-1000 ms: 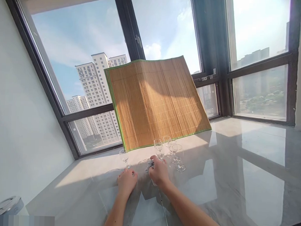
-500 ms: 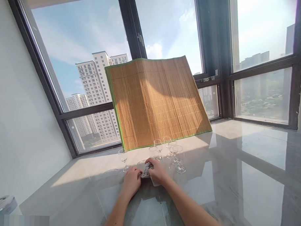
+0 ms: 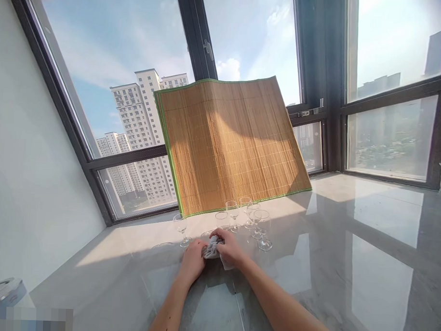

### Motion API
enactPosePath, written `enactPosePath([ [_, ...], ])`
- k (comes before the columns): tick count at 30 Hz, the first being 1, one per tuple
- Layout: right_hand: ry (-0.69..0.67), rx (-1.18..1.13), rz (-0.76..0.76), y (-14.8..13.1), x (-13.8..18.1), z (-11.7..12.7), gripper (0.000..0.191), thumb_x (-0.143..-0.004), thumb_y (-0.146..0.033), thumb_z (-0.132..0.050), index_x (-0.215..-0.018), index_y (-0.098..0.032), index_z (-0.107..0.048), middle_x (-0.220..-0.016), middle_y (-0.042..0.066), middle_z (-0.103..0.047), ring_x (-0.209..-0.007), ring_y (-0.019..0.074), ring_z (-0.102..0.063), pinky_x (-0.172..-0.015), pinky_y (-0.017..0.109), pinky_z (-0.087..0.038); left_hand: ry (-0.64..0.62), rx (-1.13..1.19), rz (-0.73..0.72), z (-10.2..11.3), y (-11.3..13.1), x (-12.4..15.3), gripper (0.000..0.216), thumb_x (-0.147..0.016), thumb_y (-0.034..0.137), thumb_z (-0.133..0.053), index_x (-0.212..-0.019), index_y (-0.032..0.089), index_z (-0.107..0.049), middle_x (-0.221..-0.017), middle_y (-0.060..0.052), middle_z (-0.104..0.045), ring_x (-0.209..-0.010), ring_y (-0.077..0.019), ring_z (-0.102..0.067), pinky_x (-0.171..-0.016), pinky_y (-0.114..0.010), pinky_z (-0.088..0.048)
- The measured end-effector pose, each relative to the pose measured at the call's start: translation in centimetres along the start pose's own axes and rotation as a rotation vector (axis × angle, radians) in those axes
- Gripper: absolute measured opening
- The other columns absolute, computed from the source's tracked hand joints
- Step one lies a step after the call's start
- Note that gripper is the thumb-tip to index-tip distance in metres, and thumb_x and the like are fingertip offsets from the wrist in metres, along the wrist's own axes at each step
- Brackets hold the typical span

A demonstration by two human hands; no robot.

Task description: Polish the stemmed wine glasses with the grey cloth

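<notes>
A crumpled grey-white cloth (image 3: 212,248) is bunched between my two hands, low over the floor. My right hand (image 3: 229,247) is closed around its right side, with a pale corner hanging below the palm. Curled fingers of my left hand (image 3: 193,258) press against the cloth's left side. Whether a glass is inside the cloth is hidden. Left of my hands stands a clear stemmed glass (image 3: 181,224). Several more stand beyond and right of my right hand, the nearest being a stemmed glass (image 3: 262,219). Another glass (image 3: 222,217) is partly hidden behind that hand.
A bamboo mat (image 3: 236,142) with green edging leans against the window behind the glasses. Glossy grey tiles (image 3: 328,275) spread around my arms. At lower left is a white container (image 3: 8,293), partly cut off. A white wall (image 3: 36,154) rises on the left.
The camera view has shifted slightly. My hands have moved a little left and up in the picture, still together at the cloth, which has turned somewhat. The glasses stay standing in place.
</notes>
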State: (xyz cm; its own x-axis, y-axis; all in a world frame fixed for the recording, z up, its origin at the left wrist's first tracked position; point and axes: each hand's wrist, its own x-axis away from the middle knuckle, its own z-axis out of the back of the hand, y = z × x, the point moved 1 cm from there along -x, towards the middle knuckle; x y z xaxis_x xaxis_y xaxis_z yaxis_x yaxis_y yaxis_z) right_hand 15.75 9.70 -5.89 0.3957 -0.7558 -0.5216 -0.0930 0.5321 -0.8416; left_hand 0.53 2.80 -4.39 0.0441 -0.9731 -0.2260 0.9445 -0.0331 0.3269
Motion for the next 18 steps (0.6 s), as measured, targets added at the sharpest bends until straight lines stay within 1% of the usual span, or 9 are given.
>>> enactPosePath([
  [3,-0.03,-0.003,-0.001,-0.4,0.1,-0.3,0.042,-0.048,-0.01,-0.043,-0.083,-0.017,-0.066,-0.069,-0.001,-0.058,-0.067,0.014,-0.05,-0.061,0.023,-0.036,-0.005,0.001,0.007,0.3,-0.2,0.0,0.036,-0.082,0.016,-0.047,-0.109,0.024,-0.069,-0.114,-0.006,-0.065,-0.108,-0.0198,-0.055,-0.095,-0.029,-0.039],
  [5,-0.067,0.013,-0.011,-1.2,0.2,-0.3,0.045,-0.048,-0.01,-0.042,-0.085,-0.017,-0.066,-0.07,-0.001,-0.058,-0.066,0.0136,-0.05,-0.061,0.023,-0.036,-0.005,-0.012,0.032,0.5,-0.6,0.0,0.037,-0.082,0.018,-0.048,-0.112,0.025,-0.068,-0.118,-0.005,-0.064,-0.112,-0.0204,-0.054,-0.098,-0.03,-0.039],
  [7,-0.134,0.087,-0.02,-2.4,0.4,0.0,0.047,-0.048,-0.009,-0.042,-0.087,-0.017,-0.068,-0.069,-0.001,-0.058,-0.066,0.0132,-0.05,-0.061,0.022,-0.035,0.003,-0.032,0.071,0.8,-1.3,-0.1,0.038,-0.081,0.02,-0.05,-0.115,0.024,-0.066,-0.121,-0.005,-0.063,-0.114,-0.0211,-0.053,-0.099,-0.031,-0.039],
  [9,-0.213,0.209,-0.023,-3.9,0.6,0.5,0.05,-0.047,-0.009,-0.044,-0.089,-0.019,-0.069,-0.067,-0.002,-0.058,-0.066,0.013,-0.048,-0.061,0.021,-0.034,0.026,-0.035,0.097,0.9,-1.8,-0.1,0.039,-0.081,0.021,-0.05,-0.117,0.022,-0.065,-0.122,-0.006,-0.063,-0.114,-0.0212,-0.054,-0.1,-0.031,-0.039],
  [11,-0.271,0.237,-0.023,-5.3,0.8,1.2,0.053,-0.048,-0.008,-0.044,-0.092,-0.02,-0.07,-0.067,-0.003,-0.058,-0.066,0.0133,-0.049,-0.061,0.021,-0.034,0.053,-0.025,0.105,0.9,-2.0,-0.1,0.037,-0.082,0.022,-0.049,-0.116,0.02,-0.065,-0.121,-0.007,-0.063,-0.114,-0.0211,-0.054,-0.101,-0.031,-0.039],
  [12,-0.27,0.218,-0.016,-5.9,0.8,1.5,0.053,-0.048,-0.009,-0.043,-0.093,-0.02,-0.07,-0.068,-0.002,-0.059,-0.066,0.0135,-0.049,-0.06,0.022,-0.034,0.064,-0.017,0.098,0.8,-1.9,-0.1,0.037,-0.082,0.022,-0.049,-0.115,0.019,-0.065,-0.121,-0.008,-0.063,-0.114,-0.0209,-0.055,-0.101,-0.03,-0.039],
  [14,-0.199,0.166,0.009,-6.9,0.7,2.4,0.048,-0.049,-0.01,-0.043,-0.087,-0.019,-0.07,-0.069,-0.001,-0.06,-0.066,0.0136,-0.049,-0.059,0.022,-0.034,0.071,0.007,0.06,0.5,-1.5,-0.2,0.035,-0.082,0.022,-0.048,-0.113,0.019,-0.066,-0.12,-0.007,-0.063,-0.113,-0.0204,-0.055,-0.102,-0.03,-0.04],
  [16,-0.122,0.103,0.023,-7.4,0.6,3.0,0.043,-0.049,-0.011,-0.042,-0.082,-0.018,-0.068,-0.067,-0.001,-0.058,-0.064,0.0132,-0.048,-0.057,0.022,-0.033,0.07,0.036,-0.002,0.3,-0.8,-0.3,0.034,-0.081,0.019,-0.047,-0.109,0.019,-0.067,-0.117,-0.007,-0.064,-0.112,-0.0192,-0.056,-0.102,-0.029,-0.04],
  [18,-0.077,0.038,0.022,-7.6,0.5,3.5,0.042,-0.05,-0.011,-0.041,-0.083,-0.018,-0.067,-0.065,-0.002,-0.055,-0.061,0.0124,-0.046,-0.054,0.022,-0.032,0.06,0.051,-0.054,0.1,-0.2,-0.4,0.034,-0.08,0.016,-0.046,-0.107,0.02,-0.067,-0.115,-0.006,-0.064,-0.11,-0.0178,-0.057,-0.101,-0.029,-0.042],
])
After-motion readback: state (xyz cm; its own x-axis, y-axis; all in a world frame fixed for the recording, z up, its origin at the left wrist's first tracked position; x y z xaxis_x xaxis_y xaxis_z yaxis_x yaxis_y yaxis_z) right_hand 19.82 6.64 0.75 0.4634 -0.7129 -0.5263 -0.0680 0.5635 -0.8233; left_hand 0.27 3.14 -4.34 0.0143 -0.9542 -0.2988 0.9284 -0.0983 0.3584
